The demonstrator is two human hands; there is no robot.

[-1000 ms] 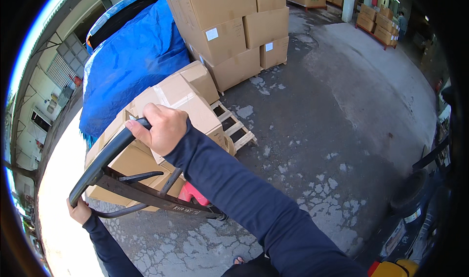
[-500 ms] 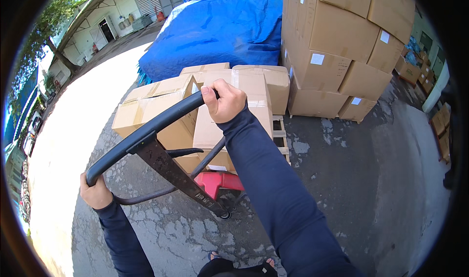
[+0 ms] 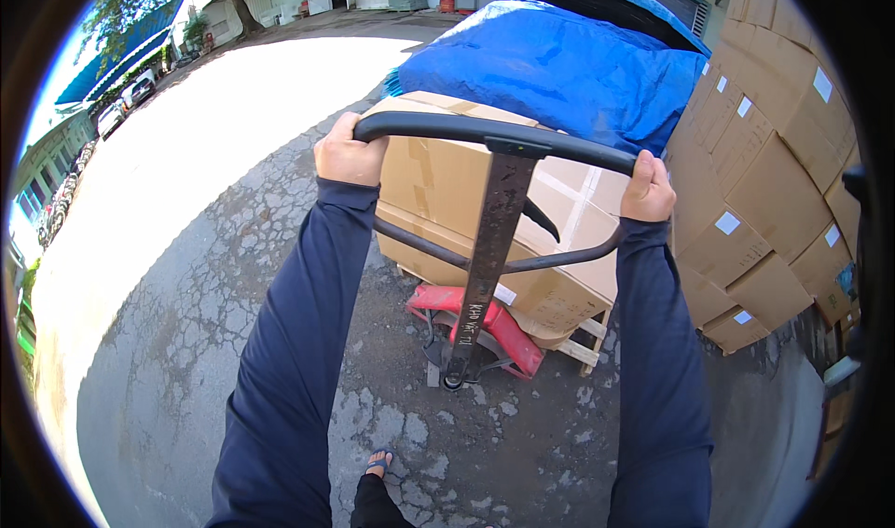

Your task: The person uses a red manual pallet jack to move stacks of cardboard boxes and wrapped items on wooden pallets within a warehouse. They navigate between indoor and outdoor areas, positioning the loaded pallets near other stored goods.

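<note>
- Head view: cracked pavement (image 3: 252,276) spreads underneath, brightly sunlit at left.
- Tall stack of boxes (image 3: 760,197) stands right, beyond the right hand (image 3: 647,192).
- Blue tarp (image 3: 559,62) drapes over a heap farther ahead.
- Cardboard boxes (image 3: 424,178) sit on a wooden pallet (image 3: 587,346), ahead of both hands and below the handle.
- Pallet jack stands between the person and those boxes; its red base (image 3: 513,342) is low by the pallet, its dark shaft (image 3: 494,225) rising between the arms.
- Both dark-sleeved arms reach forward, nearly straight, one each side of the shaft.
- Left hand (image 3: 351,157) grips the left end of the black handle (image 3: 424,125); the right hand is wrapped round its right end.
- Curved lever (image 3: 543,220) lies between the hands, apart from both.
</note>
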